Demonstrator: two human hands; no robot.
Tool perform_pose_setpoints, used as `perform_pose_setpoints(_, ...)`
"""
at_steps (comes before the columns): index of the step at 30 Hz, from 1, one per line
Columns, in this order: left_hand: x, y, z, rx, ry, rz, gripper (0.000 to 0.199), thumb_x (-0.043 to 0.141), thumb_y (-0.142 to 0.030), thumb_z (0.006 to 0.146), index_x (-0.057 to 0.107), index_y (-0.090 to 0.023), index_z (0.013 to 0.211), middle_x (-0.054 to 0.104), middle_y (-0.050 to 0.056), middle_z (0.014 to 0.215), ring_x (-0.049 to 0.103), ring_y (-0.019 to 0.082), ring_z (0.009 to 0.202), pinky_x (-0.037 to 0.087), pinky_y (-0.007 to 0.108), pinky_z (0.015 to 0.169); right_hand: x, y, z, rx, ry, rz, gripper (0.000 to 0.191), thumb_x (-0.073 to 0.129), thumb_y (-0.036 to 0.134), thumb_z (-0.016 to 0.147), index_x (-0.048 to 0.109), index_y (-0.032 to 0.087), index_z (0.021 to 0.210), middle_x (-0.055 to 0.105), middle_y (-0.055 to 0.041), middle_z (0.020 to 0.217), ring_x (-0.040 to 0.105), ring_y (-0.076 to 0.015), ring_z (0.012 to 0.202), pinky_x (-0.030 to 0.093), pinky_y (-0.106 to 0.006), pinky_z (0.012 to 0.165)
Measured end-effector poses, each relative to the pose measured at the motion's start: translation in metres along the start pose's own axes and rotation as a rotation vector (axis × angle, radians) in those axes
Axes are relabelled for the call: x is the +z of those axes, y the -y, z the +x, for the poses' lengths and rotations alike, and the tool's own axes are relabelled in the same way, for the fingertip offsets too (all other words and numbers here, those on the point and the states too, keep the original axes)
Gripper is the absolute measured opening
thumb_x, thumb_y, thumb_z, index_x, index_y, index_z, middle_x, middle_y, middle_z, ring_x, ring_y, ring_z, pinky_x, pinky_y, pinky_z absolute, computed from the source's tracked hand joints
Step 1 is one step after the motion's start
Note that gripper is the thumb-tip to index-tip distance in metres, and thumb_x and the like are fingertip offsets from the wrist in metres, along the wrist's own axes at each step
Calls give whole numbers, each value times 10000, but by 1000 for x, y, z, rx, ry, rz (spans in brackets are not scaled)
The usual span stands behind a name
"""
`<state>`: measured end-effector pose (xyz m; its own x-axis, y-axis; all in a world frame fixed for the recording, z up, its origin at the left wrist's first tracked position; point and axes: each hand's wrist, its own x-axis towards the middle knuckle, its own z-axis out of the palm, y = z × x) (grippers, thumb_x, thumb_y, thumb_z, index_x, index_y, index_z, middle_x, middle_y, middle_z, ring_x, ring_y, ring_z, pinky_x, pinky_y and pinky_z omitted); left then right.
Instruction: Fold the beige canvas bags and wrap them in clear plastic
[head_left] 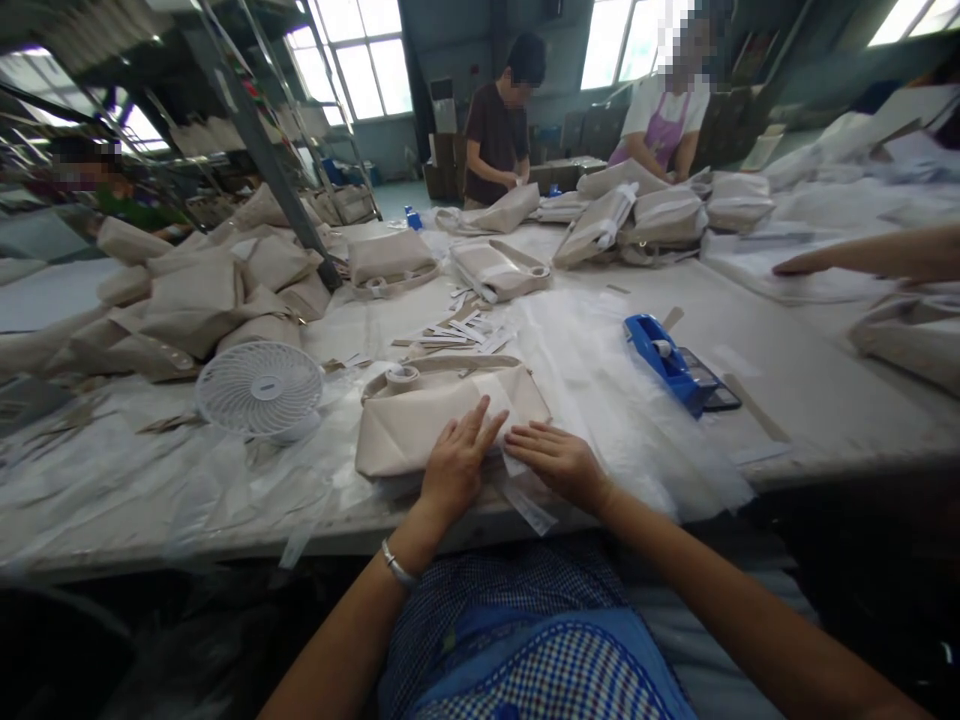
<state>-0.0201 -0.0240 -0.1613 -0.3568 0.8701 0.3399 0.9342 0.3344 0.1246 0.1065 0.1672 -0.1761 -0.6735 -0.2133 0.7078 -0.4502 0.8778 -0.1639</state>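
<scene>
A beige handbag lies flat in front of me near the table's front edge, its strap along the far side. A strip of thin white wrapping crosses the bag's right half. On that strip rests my left hand, palm down with the fingers stretched out and spread. My right hand lies flat at the bag's near right edge, fingers extended, touching the white wrapping. A loose end of the wrapping hangs below my hands toward the table edge.
A white fan stands left of the bag. To the right are a blue tape dispenser, a phone and clear plastic bags. Beige bags are heaped at left. Co-workers stand across the table; another person's arm reaches in from the right.
</scene>
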Motion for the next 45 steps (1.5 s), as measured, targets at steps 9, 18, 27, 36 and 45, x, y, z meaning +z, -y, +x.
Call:
perform_pose_setpoints(9,5,6,-1,0,35,-29,649,439,-50,887,410,-281,1492,430,2,1538,359,235,1455,365,493,1180,-6,68,-56,328,185,12,617,662,349,911,461,184,1470,549,-154,1444,504,-297,1354,489,-517,1086)
perform_pose_setpoints(18,-6,19,10,48,37,10,617,559,-130,880,439,-269,1469,493,33,1490,466,259,1384,455,479,1117,17,55,-40,244,-111,107,388,451,84,925,699,229,1186,762,-57,1014,702,-196,943,590,-396,854)
perform_pose_setpoints(27,-30,29,17,34,61,-34,621,618,-137,847,472,-280,1434,524,5,1470,507,216,1351,476,403,1112,-26,57,-48,108,-50,-156,278,534,96,965,690,194,1173,744,-40,1165,693,-195,1109,585,-391,965)
perform_pose_setpoints(36,15,10,-9,100,-152,179,533,503,-162,971,413,-243,1490,473,44,1497,415,265,1416,406,486,1150,17,75,-57,76,-17,3,185,562,147,963,722,158,1054,779,-60,1027,743,-181,961,626,-324,872)
perform_pose_setpoints(45,39,3,-17,86,-298,248,464,452,-159,992,469,-214,1452,473,28,1496,392,252,1429,363,475,1179,4,11,4,109,70,-64,574,552,256,985,375,153,1521,542,-143,1453,458,-263,1400,465,-483,1131)
